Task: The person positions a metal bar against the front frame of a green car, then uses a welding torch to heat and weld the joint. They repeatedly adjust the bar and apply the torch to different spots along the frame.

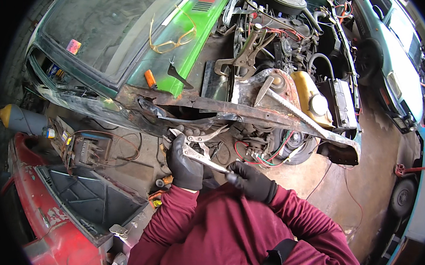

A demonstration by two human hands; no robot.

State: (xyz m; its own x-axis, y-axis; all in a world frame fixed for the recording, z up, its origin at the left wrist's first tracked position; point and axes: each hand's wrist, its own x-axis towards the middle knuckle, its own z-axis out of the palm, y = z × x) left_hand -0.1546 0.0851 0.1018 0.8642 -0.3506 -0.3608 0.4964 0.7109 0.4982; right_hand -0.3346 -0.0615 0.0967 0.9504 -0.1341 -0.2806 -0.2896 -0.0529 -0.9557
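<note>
In front of my chest, my left hand [184,164], in a black glove, is wrapped round a pair of metal locking pliers [202,155]. The pliers' handles are spread apart, and the jaws point away to the upper left. At the near end of the lower handle, the gloved fingers of my right hand [253,183] are closed; a small dark piece shows at their tips. Just beyond the pliers runs the car's rusty, cut fender edge [250,111]. A large locking clamp [246,54] rests over the engine bay, and a hammer [264,90] lies nearer on the bodywork.
A yellowed fluid tank [311,96] and a battery [342,104] sit at the right of the engine bay. Glasses [174,42] and an orange-handled tool [150,79] lie on the green panel. Left stand a welder-like box [90,148] and a red body part [67,241]. Cables cross the floor.
</note>
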